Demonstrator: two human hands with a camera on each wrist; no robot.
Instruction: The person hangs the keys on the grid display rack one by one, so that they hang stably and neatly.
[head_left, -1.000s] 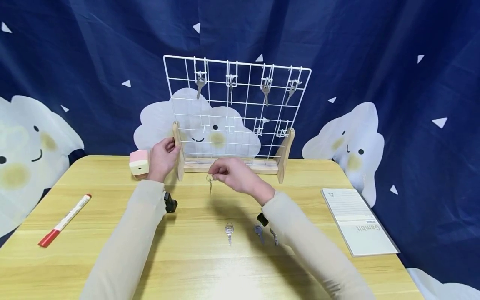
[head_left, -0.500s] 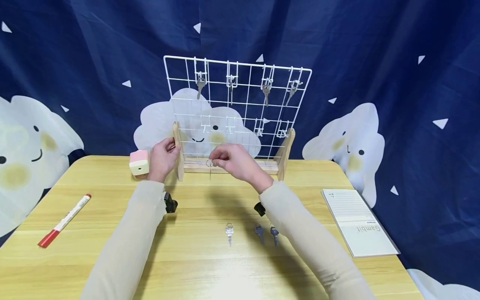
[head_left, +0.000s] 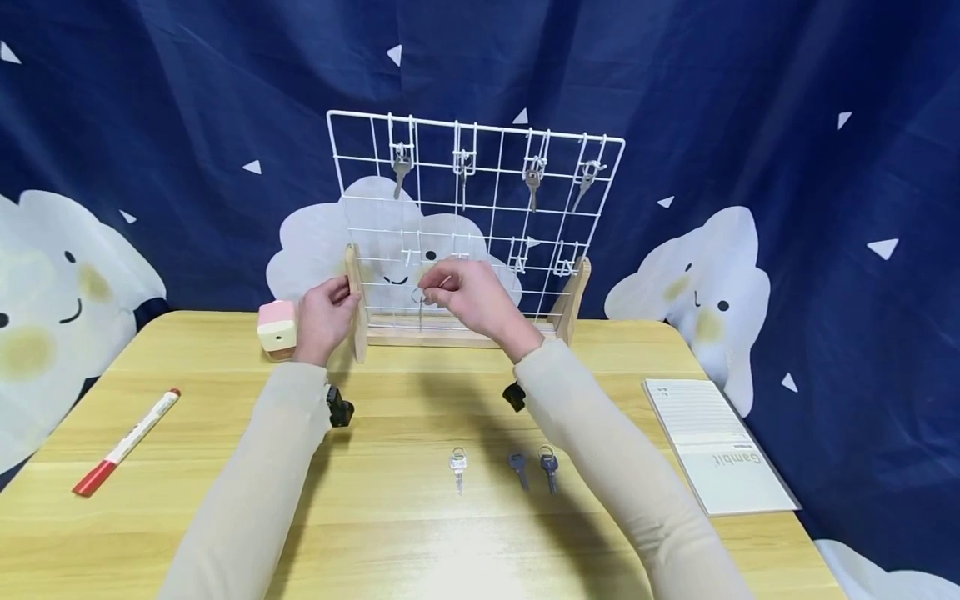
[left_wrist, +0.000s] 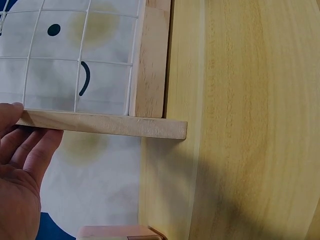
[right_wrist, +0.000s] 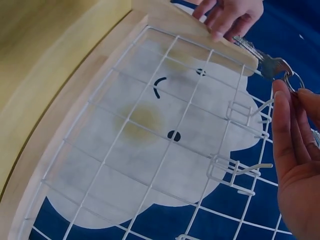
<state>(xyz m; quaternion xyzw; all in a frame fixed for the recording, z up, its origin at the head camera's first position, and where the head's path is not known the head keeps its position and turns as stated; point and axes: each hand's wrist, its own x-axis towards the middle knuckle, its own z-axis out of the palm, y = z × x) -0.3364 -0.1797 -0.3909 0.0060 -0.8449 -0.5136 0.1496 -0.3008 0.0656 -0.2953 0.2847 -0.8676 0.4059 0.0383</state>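
My right hand (head_left: pixel 476 300) pinches the ring of a key (right_wrist: pixel 270 65), which dangles before the lower part of a white wire grid rack (head_left: pixel 480 127). In the right wrist view, the key lies close to a white hook (right_wrist: pixel 262 107) on the grid. My left hand (head_left: pixel 326 321) grips the rack's left wooden upright (left_wrist: pixel 110 124), thumb on one side and fingers on the other. Along the top row of hooks hang several keys (head_left: pixel 401 171). On the table, a silver key (head_left: pixel 458 468) lies left of two darker keys, one (head_left: pixel 517 468) beside the other (head_left: pixel 550 472).
A pink and cream box (head_left: pixel 277 327) with a small hole stands left of the rack. A red-capped marker (head_left: pixel 127 443) lies at the left, a notepad (head_left: pixel 720 446) at the right. Behind the table (head_left: pixel 375 517) hangs a dark blue curtain (head_left: pixel 225 83).
My right hand has risen with the key, from just above the table to in front of the grid's lower rows. The left hand has stayed on the upright.
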